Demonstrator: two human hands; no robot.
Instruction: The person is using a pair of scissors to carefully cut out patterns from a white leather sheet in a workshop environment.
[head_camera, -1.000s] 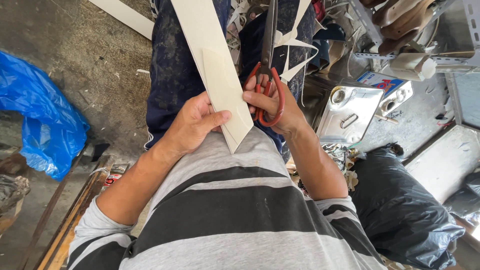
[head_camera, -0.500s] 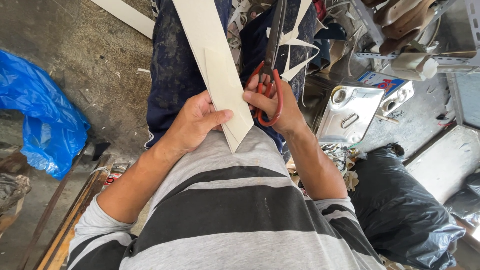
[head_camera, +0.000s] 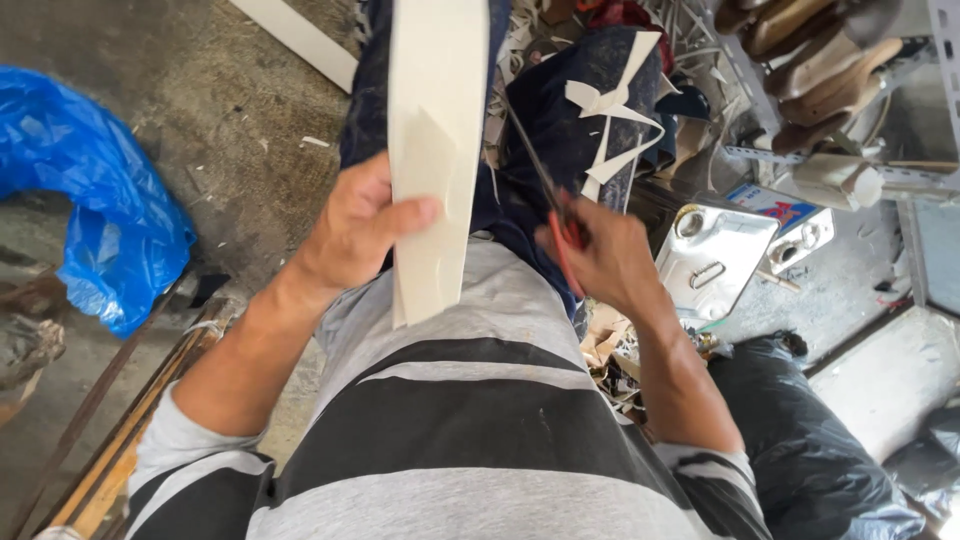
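Left hand (head_camera: 355, 230) pinching cream sheet strip (head_camera: 437, 130) at frame centre; right hand (head_camera: 605, 262) closing around red-handled scissors (head_camera: 548, 205) just right

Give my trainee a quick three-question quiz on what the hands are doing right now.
1. True or false: the left hand grips the cream strip.
2. Which hand holds the red-handled scissors? A left, B right, C neither.
3. Fill in: the crumpled bag on the floor to the person's left is ____ in colour.

Key: 1 true. 2 B, the right hand. 3 blue.
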